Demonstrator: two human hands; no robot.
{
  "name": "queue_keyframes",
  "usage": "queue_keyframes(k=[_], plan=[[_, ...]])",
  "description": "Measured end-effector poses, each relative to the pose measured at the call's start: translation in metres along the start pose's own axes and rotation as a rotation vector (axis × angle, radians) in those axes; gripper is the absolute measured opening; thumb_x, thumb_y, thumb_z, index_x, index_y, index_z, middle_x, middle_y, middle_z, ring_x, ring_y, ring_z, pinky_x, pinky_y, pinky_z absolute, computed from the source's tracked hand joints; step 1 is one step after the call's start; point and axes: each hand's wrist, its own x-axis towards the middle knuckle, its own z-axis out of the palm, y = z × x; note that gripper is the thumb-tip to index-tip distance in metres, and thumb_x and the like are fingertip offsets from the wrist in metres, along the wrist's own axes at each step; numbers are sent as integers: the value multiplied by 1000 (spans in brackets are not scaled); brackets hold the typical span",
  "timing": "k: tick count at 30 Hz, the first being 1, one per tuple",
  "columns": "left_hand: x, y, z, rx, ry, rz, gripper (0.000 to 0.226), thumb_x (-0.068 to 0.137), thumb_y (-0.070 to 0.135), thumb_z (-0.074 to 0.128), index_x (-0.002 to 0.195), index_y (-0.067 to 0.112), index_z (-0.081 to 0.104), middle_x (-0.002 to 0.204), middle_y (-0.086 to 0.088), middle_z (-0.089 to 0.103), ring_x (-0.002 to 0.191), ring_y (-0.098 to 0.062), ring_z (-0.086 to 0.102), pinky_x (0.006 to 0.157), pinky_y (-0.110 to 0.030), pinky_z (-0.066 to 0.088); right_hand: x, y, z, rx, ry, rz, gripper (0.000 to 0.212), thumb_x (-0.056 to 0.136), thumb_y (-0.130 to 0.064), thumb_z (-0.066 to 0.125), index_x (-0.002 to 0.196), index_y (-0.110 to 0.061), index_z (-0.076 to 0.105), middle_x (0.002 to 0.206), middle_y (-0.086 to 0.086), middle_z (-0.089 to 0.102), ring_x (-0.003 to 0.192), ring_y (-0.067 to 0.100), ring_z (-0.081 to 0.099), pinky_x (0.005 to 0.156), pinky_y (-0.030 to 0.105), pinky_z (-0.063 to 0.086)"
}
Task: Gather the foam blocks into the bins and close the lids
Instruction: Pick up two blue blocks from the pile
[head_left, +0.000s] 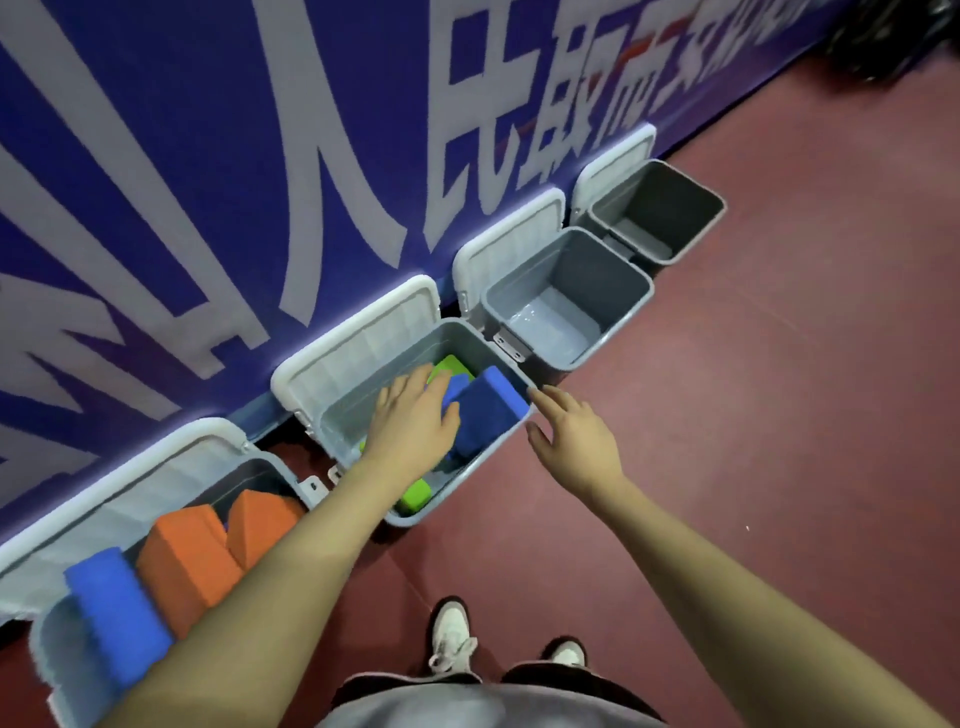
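Observation:
Several grey bins stand in a row along a blue wall, each with its white lid raised. The second bin (485, 457) holds blue foam blocks (493, 410) and green ones (415, 499). My left hand (415, 421) reaches into this bin, fingers straight, pressing on a blue block. My right hand (571, 431) hovers open just outside the bin's right rim, holding nothing. The nearest bin (47, 644) at the lower left holds orange blocks (192, 561) and a blue block (114, 613).
Two further bins, the third (623, 317) and the fourth (696, 228), stand to the right with nothing visible inside. White lids (358, 343) lean against the wall. Red floor (753, 415) spreads to the right. My shoes (452, 639) show at the bottom.

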Motion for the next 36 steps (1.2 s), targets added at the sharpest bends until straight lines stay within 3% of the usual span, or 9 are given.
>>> queue_keyframes(k=[6,10,15,20,24,28,32,36], plan=[[-20,87,30,72,-133,301,60,92,41,30,140,9,44,147,-13,40,129,-34,40,105,-40,29,-93,67,-17,43,150,250,46,97,-30,49,142,-21,45,143,1,47,115,32,51,90,38,46],[-55,161,66,146,-234,510,51,97,33,43,145,15,38,151,-8,34,134,-29,35,107,-37,25,-183,114,-19,68,225,465,47,98,-32,46,144,-23,42,146,0,44,118,29,50,90,37,45],[-133,256,120,175,-351,807,58,87,35,39,136,6,50,142,-17,47,123,-38,48,102,-44,34,-326,166,-7,92,295,748,48,98,-33,45,145,-23,39,148,-1,41,119,29,48,93,36,42],[-252,353,173,248,-460,1113,58,88,37,36,137,9,48,142,-14,46,123,-37,48,101,-42,35,-491,196,10,112,356,1032,50,97,-31,48,145,-20,40,147,2,42,119,32,49,94,39,42],[-350,416,217,257,-542,1359,62,85,41,32,136,11,50,140,-13,49,122,-35,50,100,-42,37,-614,203,26,130,433,1268,51,96,-30,49,145,-20,41,147,3,43,119,32,49,95,39,42],[-447,460,251,238,-627,1627,65,80,43,26,122,7,61,125,-15,61,103,-38,62,84,-44,48,-719,190,44,160,526,1500,51,97,-30,49,146,-21,39,147,2,42,120,31,49,97,39,41],[-536,493,271,283,-666,1855,49,94,34,41,137,13,49,141,-9,48,120,-35,50,96,-40,38,-799,166,62,205,608,1739,50,98,-32,47,147,-24,37,149,-1,39,125,28,46,100,37,38],[-610,523,296,285,-691,2059,49,97,32,45,143,17,40,147,-6,41,126,-32,45,100,-37,34,-858,150,75,245,687,1927,53,97,-31,49,148,-25,35,150,-2,38,126,26,44,102,35,36]])
